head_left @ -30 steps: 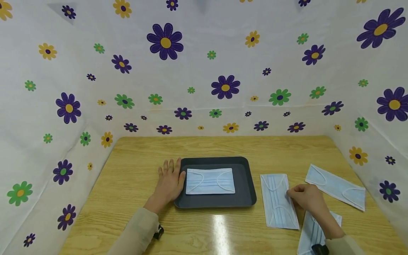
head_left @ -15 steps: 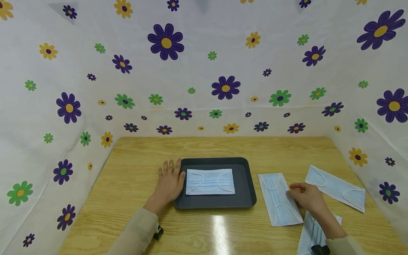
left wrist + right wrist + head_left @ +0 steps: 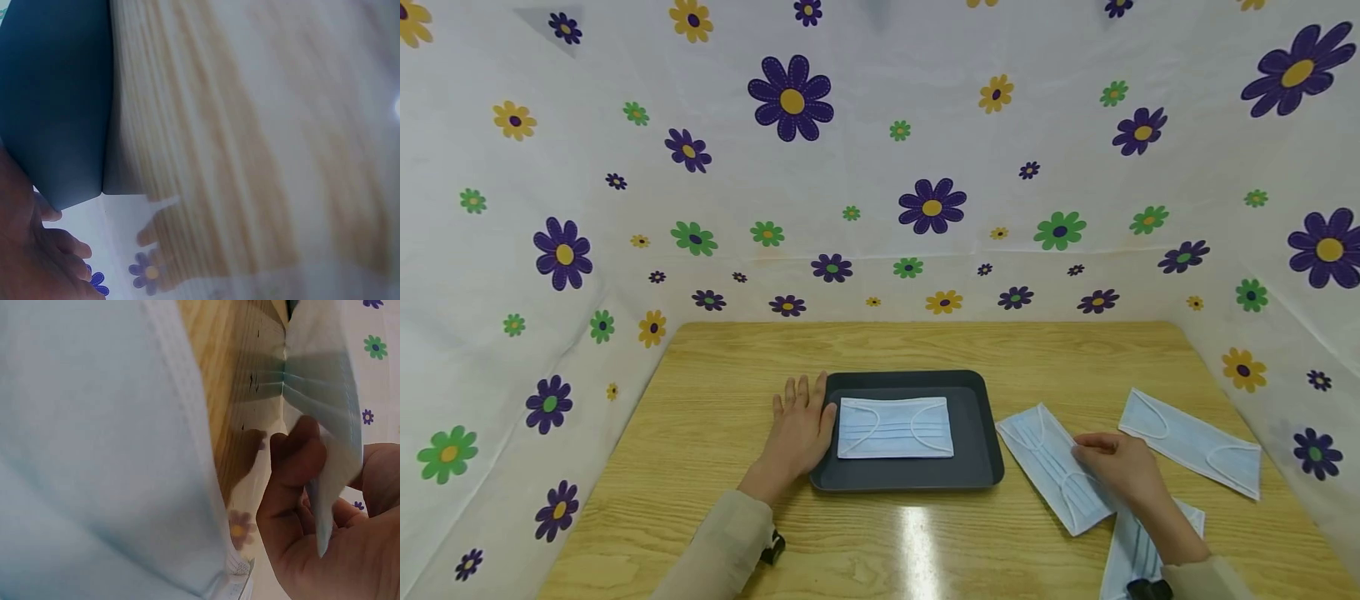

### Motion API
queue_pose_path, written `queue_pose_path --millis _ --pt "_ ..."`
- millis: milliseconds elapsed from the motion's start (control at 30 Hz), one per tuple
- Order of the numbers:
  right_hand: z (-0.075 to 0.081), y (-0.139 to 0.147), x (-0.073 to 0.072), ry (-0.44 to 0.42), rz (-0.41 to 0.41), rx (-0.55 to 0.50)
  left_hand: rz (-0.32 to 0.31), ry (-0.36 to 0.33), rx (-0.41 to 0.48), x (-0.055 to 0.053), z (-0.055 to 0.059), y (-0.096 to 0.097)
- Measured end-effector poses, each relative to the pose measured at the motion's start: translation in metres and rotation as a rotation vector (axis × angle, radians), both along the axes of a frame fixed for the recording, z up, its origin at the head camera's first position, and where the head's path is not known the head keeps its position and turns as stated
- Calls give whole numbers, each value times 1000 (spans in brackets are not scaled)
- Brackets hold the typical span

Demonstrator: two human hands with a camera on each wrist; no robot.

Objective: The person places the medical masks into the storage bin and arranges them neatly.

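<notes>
Swung counterclockwise since the earlier frame, the mask [image 3: 1051, 467] pinched in your right hand [image 3: 1120, 471] lies at that hand's 9 o'clock, long axis 11-to-5, upper end just beside the tray [image 3: 975, 442], whose 9 o'clock side your farther, straight-fingered left hand [image 3: 797, 429] adjoins.

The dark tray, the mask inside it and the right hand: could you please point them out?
Dark tray [image 3: 901, 472], head view, bare floor.
Mask inside it [image 3: 895, 428], head view, pleated middle.
Right hand [image 3: 1123, 469], head view, back of hand.
</notes>
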State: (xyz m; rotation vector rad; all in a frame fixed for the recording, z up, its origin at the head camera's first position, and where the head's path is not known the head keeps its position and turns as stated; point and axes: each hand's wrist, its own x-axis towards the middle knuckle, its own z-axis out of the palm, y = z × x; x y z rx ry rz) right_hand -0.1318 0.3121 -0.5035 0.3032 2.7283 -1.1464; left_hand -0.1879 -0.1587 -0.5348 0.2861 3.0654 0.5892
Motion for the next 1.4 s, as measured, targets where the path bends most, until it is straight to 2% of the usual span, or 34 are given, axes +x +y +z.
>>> queue_pose_path --millis 200,733,1233,1400 --pt "1 1 -2 42 -7 -14 -1 3 -2 0 0 0" --pt "23 -1 -11 -31 -45 -131 -6 3 10 0 2 0" --pt "44 -23 -25 -31 11 -160 2 -8 -1 0 0 2" --pt "54 -34 -29 -1 31 -168 -1 -9 -44 0 3 1"
